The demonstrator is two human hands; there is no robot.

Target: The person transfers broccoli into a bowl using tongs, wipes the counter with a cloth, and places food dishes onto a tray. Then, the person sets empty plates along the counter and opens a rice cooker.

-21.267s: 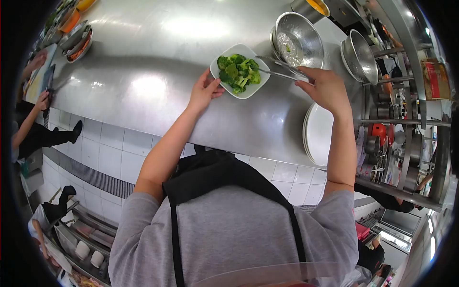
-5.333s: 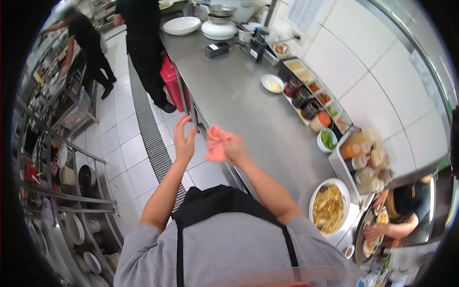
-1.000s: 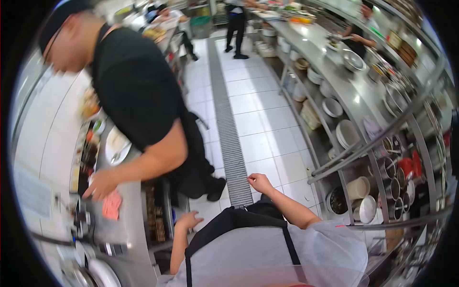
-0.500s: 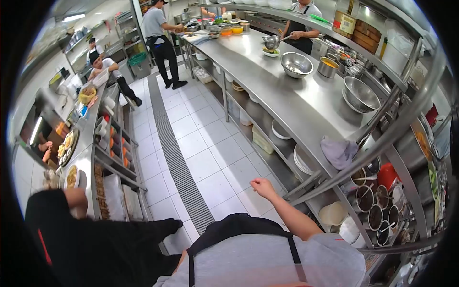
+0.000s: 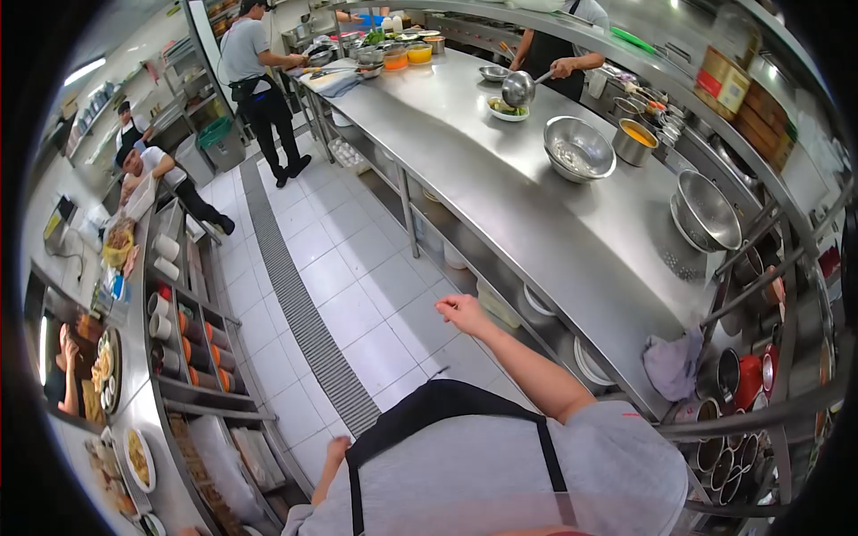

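Head view captures a cook's right hand [image 5: 463,312], loosely closed above the tiled floor beside a steel desk [image 5: 429,152], while the left hand [image 5: 337,449] hangs low by the apron [image 5: 447,406], its grip impossible to tell. Beyond and right of the right hand, a metal bowl [image 5: 579,150] sits upright on the desk; a crumpled cloth [image 5: 672,364] lies at the near corner.

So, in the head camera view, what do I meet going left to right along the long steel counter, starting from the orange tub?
Orange tub, yellow tub, white dish of greens, large steel bowl, pot with orange contents, colander.
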